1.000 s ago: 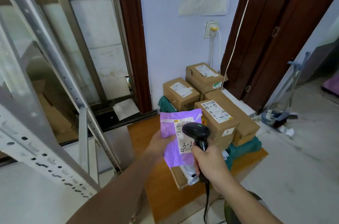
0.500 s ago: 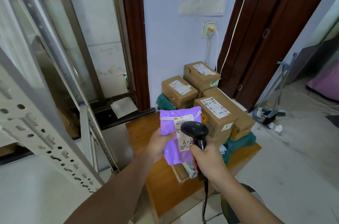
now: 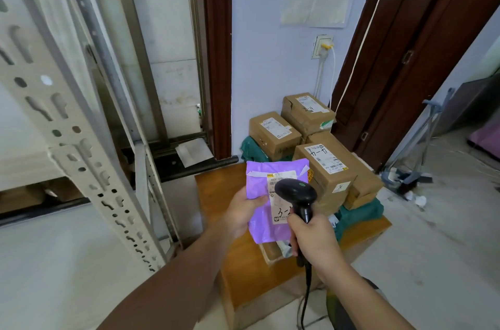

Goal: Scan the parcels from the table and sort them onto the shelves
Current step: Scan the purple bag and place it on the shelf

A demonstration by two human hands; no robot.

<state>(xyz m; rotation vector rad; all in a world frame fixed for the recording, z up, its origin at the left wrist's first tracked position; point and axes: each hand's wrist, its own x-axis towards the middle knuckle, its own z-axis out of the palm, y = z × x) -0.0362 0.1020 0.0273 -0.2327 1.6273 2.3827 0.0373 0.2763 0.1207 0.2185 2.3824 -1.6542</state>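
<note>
My left hand (image 3: 243,210) grips a purple plastic mailer (image 3: 261,191) by its left edge and holds it up above the low wooden table (image 3: 243,264). A white label on the mailer reads "3-2". My right hand (image 3: 315,239) grips the handle of a black barcode scanner (image 3: 296,191), whose head sits just in front of that label. Several brown cardboard parcels (image 3: 323,167) with white labels are stacked on the table's far side. A metal shelf upright (image 3: 70,134) with slotted holes rises at the left.
Green bags (image 3: 359,212) lie under the boxes. A small flat parcel (image 3: 273,251) rests on the table below the mailer. The scanner's cable (image 3: 305,300) hangs down to the floor. A dark wooden door (image 3: 422,53) stands at the right, with a broom and dustpan (image 3: 414,170) beside it.
The view has shifted a little to the left and nearer the shelf. Both hands keep the mailer and the scanner together in about the same pose.
</note>
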